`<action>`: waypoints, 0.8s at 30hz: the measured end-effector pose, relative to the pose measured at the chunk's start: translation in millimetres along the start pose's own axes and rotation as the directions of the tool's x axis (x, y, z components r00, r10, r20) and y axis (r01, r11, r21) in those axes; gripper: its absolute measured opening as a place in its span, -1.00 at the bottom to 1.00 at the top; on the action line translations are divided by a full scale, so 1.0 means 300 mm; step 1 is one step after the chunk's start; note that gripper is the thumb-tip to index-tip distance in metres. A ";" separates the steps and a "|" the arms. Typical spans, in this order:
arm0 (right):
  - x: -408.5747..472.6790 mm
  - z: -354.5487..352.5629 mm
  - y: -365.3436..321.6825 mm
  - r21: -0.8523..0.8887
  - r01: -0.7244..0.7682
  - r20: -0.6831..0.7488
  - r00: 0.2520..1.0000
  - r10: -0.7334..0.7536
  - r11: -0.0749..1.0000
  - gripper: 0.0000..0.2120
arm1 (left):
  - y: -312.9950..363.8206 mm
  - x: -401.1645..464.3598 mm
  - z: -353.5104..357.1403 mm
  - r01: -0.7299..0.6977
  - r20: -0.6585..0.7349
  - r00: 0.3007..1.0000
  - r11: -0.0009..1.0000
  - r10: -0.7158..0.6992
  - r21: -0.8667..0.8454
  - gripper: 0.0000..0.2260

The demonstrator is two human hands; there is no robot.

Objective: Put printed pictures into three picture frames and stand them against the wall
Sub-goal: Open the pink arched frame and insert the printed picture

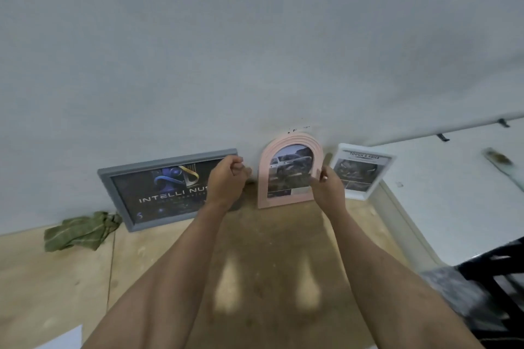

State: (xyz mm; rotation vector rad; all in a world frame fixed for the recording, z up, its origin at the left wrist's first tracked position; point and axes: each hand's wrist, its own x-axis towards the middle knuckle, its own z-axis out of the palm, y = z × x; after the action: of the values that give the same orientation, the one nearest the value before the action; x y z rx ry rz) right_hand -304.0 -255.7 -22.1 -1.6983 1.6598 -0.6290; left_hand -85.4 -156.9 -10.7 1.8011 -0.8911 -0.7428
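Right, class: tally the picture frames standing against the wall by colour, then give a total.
Grey rectangular picture frame: 1
Pink arched picture frame: 1
White rectangular picture frame: 1
Total: 3

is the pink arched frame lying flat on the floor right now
No, the pink arched frame stands upright against the wall, between the grey frame and the white frame.
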 end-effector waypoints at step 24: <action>-0.073 -0.091 0.060 0.028 0.389 0.033 0.920 -0.390 0.921 -0.91 | -0.084 -0.010 0.067 0.164 0.078 0.985 0.965 -0.151 -0.202 -0.78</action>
State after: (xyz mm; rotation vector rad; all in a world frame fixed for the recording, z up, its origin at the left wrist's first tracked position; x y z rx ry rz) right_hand -337.9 -237.0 -15.1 -2.0317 1.2880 -0.7899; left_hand -97.0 -157.2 -41.0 1.6829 -0.6870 -0.9627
